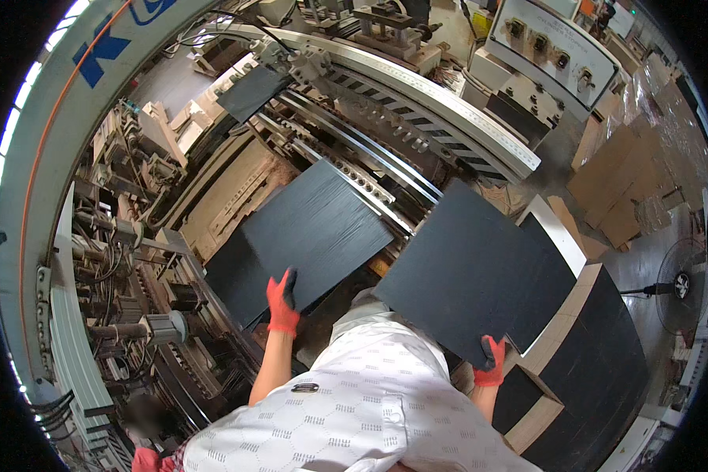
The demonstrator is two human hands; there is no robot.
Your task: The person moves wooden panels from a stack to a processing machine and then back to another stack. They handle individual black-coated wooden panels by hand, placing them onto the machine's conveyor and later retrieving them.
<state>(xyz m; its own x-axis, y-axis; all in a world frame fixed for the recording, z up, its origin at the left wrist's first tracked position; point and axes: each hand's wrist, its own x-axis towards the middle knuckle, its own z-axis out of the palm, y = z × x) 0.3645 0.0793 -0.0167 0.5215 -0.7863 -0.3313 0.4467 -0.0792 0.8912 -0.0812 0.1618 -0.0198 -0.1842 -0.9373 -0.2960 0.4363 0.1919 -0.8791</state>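
Both my hands wear red gloves with dark palms and fingers. My left hand [282, 302] grips the near edge of a black wood-grain panel [318, 224], its thumb on the top face. That panel lies above other dark panels [227, 280], which show past its left side. On the other side, my right hand [489, 359] holds the near corner of a second black panel [478, 265], thumb on top. This panel is tilted over a stack at my right, and its far corner comes close to the machine's rails [360, 147]. The fingers under both panels are hidden.
Stacked black panels with pale edges [590, 360] stand at right. A boring machine with cylinders [159, 327] runs along the left. Ahead are a striped beam [430, 76] and control box [551, 50]. Cardboard [625, 177] and a fan [681, 286] are right. Another person [147, 457] is lower left.
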